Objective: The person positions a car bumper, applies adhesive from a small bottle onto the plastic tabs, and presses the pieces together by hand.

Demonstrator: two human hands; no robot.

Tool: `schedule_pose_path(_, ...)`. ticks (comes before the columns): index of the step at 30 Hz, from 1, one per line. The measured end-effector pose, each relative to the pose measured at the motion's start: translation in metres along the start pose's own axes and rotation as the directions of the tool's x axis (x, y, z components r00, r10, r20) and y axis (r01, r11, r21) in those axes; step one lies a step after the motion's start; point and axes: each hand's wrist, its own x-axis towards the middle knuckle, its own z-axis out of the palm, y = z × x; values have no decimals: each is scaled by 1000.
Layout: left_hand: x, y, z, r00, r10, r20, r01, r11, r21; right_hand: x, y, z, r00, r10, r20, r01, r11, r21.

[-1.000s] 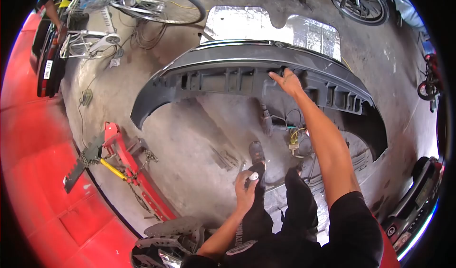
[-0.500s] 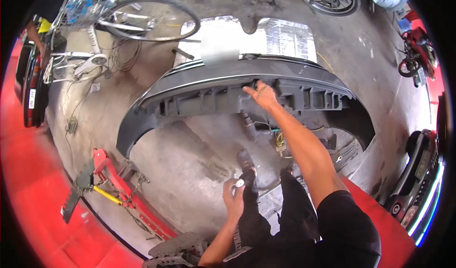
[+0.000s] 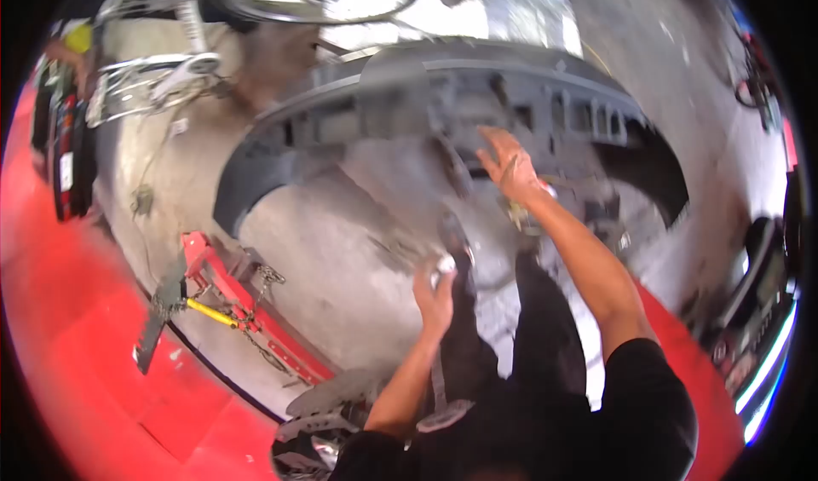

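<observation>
A dark grey car bumper (image 3: 383,97) lies on the concrete floor ahead of me, its ribbed inner side facing me. My right hand (image 3: 511,170) is reached out just short of it, fingers apart, with nothing visible in them. Closer to my body, my left hand (image 3: 433,298) is closed around a small white round-ended thing (image 3: 446,264); its kind does not show. Motion blurs the bumper and the tools beneath my right hand. A small yellowish tool (image 3: 520,217) is partly hidden behind that forearm.
Left of me lie a red metal frame with chains (image 3: 256,302) and a yellow bar (image 3: 211,312). A bicycle frame (image 3: 162,76) and a silvery sheet (image 3: 524,12) are beyond. At far left, another person's hand (image 3: 72,55) is near a dark car part (image 3: 64,153).
My right hand has left the bumper's inner edge and drawn back towards me. My left hand still holds the white thing. The view has tilted down, so the bumper appears higher.
</observation>
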Motion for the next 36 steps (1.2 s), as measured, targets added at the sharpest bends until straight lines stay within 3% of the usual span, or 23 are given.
schedule_pose_path(1,2,-7,5,999,51,-16,-50,997,58,-40,1,-11,994,26,102,-31,998,46)
schedule_pose_path(2,8,-13,14,993,109,-31,-105,988,112,-101,11,-13,949,75,305,-107,990,90)
schedule_pose_path(3,11,-18,24,994,108,-6,-107,992,60,-168,24,-13,894,40,447,-74,995,59)
schedule_pose_path(4,15,-21,32,993,116,3,-116,993,10,-240,32,-11,747,83,660,-223,966,130)
schedule_pose_path(5,21,-23,41,991,133,-2,-133,990,-41,-287,13,-38,614,100,783,-173,985,9)
schedule_pose_path(6,23,-25,47,990,144,6,-143,988,-58,-340,5,-57,677,-27,736,-182,962,202)
schedule_pose_path(7,23,-26,54,988,154,12,-152,986,-73,-377,-9,-76,535,14,845,-255,956,146)
schedule_pose_path(9,18,-33,69,985,171,34,-168,982,-83,-428,-18,-92,523,-91,848,-97,982,165)
schedule_pose_path(11,15,-43,88,979,195,60,-190,979,-77,-439,-22,-90,429,170,887,-319,947,-28)
schedule_pose_path(12,13,-45,102,985,154,77,-136,970,-199,-428,-24,-97,368,298,881,-408,903,-136)
schedule_pose_path(15,14,-48,141,979,144,147,-115,974,-193,-438,-44,-116,410,349,843,-702,710,48)
schedule_pose_path(16,18,-58,152,973,129,191,-75,961,-264,-452,-51,-115,360,358,861,-733,680,24)
schedule_pose_path(19,45,-89,174,923,247,296,-230,969,-92,-439,-37,-110,479,430,765,-790,591,163)
schedule_pose_path(20,56,-95,181,925,225,304,-214,974,-70,-406,-17,-105,438,421,795,-819,551,159)
schedule_pose_path(22,88,-105,194,876,323,358,-321,945,-68,-365,44,-75,590,379,712,-678,713,182)
schedule_pose_path(23,105,-116,199,843,390,370,-393,917,-70,-376,98,-36,851,111,514,-199,973,119)
schedule_pose_path(24,121,-119,205,813,418,405,-434,899,-55,-347,141,-18,797,335,502,-435,895,94)
schedule_pose_path(25,142,-133,212,746,501,438,-536,842,-51,-330,202,13,832,268,486,-360,927,106)
schedule_pose_path(27,171,-157,227,739,498,454,-519,850,-89,-312,309,63,940,243,239,-174,945,-278)
schedule_pose_path(28,186,-167,235,707,526,472,-568,821,-65,-293,374,79,854,311,416,-166,922,-350)
schedule_pose_path(30,210,-183,250,713,488,503,-563,826,-3,-276,468,92,872,334,358,-182,900,-396)
schedule_pose_path(32,225,-194,265,719,457,524,-554,832,35,-259,518,84,764,560,321,-378,791,-480)
schedule_pose_path(36,260,-227,297,683,485,546,-578,816,-1,-283,637,64,783,597,173,-390,689,-611)
